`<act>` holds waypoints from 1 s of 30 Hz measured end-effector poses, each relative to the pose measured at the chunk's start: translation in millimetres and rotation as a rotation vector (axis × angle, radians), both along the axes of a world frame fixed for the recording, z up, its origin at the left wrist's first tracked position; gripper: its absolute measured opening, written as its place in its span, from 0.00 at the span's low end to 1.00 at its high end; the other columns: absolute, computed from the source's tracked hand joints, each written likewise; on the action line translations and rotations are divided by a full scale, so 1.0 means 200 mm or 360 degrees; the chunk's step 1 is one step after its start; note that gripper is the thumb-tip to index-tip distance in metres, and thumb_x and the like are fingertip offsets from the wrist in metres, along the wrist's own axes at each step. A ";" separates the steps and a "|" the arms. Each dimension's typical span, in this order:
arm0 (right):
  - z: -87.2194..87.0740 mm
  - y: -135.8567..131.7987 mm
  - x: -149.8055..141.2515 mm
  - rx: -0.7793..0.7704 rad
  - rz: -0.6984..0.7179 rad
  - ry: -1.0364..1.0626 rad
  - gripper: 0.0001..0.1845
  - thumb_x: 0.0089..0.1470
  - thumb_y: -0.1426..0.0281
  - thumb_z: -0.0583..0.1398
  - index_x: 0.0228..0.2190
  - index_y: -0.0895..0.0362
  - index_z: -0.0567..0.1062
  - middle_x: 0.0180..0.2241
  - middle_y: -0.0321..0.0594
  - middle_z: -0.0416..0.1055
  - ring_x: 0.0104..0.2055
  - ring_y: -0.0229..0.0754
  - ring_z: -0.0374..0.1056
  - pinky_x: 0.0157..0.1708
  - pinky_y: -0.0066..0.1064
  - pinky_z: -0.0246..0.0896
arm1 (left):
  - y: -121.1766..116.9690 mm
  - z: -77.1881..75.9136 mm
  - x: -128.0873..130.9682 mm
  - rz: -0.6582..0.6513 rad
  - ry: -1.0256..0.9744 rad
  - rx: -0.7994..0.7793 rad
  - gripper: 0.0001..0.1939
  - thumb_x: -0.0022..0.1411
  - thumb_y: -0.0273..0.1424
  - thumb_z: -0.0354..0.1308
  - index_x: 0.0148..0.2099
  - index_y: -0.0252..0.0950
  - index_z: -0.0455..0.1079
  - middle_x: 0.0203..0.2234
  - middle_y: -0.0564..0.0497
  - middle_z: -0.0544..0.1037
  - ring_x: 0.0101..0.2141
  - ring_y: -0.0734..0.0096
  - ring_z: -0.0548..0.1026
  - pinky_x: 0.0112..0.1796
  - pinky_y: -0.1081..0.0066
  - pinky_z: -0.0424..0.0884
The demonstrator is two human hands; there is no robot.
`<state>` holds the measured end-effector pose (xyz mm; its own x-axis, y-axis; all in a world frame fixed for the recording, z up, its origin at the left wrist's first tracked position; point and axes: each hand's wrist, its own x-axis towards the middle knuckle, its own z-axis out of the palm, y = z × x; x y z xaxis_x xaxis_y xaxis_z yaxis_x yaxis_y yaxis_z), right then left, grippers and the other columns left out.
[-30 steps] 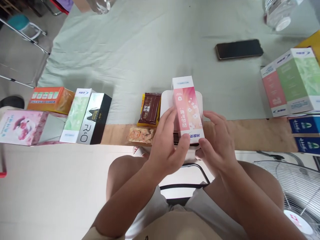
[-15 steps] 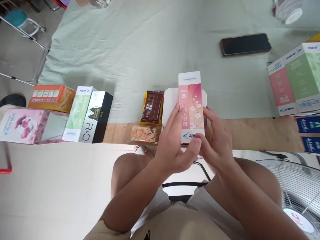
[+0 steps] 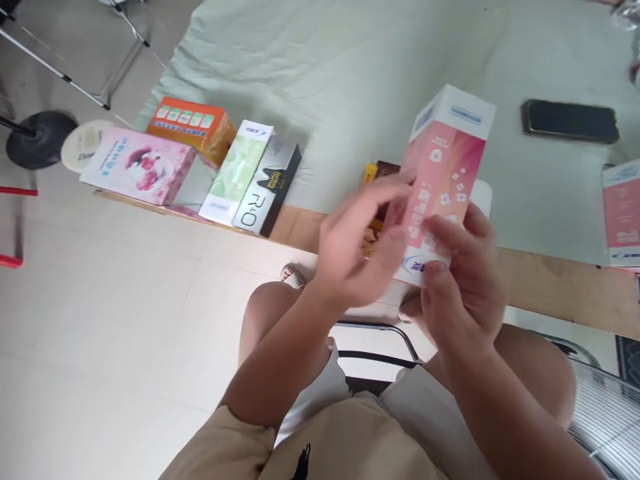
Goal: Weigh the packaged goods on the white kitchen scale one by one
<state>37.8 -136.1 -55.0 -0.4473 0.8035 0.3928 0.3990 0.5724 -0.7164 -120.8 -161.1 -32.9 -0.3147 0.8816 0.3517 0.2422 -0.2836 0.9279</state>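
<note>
Raised and tilted, the pink box is grasped by the right hand over the table edge, right of centre. Alongside, the blurred left hand's grip cannot be told. Open cloth is seen above.

R&O on silver-black box, blurred characters on held pink carton

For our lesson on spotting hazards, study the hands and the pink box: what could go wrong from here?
The pink box might slip, since the right hand grips only its lower end and the left hand is blurred beside it. If dropped, it could tumble off the table, as its lower end is near the wooden edge.
</note>
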 end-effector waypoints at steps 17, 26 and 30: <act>-0.24 -0.22 -0.79 -0.0272 -0.0215 -0.0128 0.26 0.73 0.63 0.46 0.66 0.48 0.67 0.74 0.53 0.53 0.80 0.53 0.48 0.74 0.62 0.54 | -0.13 -0.08 -0.63 0.0579 -0.0838 -0.0345 0.22 0.77 0.44 0.37 0.48 0.42 0.71 0.58 0.45 0.78 0.69 0.60 0.69 0.70 0.54 0.66; -0.24 -0.28 -0.77 -0.0272 0.0006 -0.0426 0.36 0.65 0.63 0.58 0.70 0.53 0.58 0.78 0.63 0.38 0.82 0.65 0.34 0.71 0.70 0.54 | -0.11 -0.08 -0.62 0.0629 -0.0823 -0.0433 0.25 0.79 0.41 0.34 0.45 0.43 0.73 0.54 0.50 0.80 0.67 0.60 0.72 0.70 0.54 0.67; -0.26 -0.27 -0.81 -0.0239 -0.0035 -0.0421 0.37 0.62 0.65 0.61 0.68 0.52 0.59 0.78 0.62 0.37 0.81 0.67 0.39 0.68 0.68 0.60 | -0.11 -0.06 -0.61 0.0631 -0.0888 -0.0433 0.23 0.78 0.41 0.36 0.44 0.43 0.72 0.54 0.50 0.81 0.66 0.61 0.74 0.70 0.54 0.67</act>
<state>-124.6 -190.8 -107.1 -0.5002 0.8543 0.1413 0.5938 0.4573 -0.6620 -241.9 -183.2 -45.3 -0.6963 0.6975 -0.1691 -0.2501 -0.0149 0.9681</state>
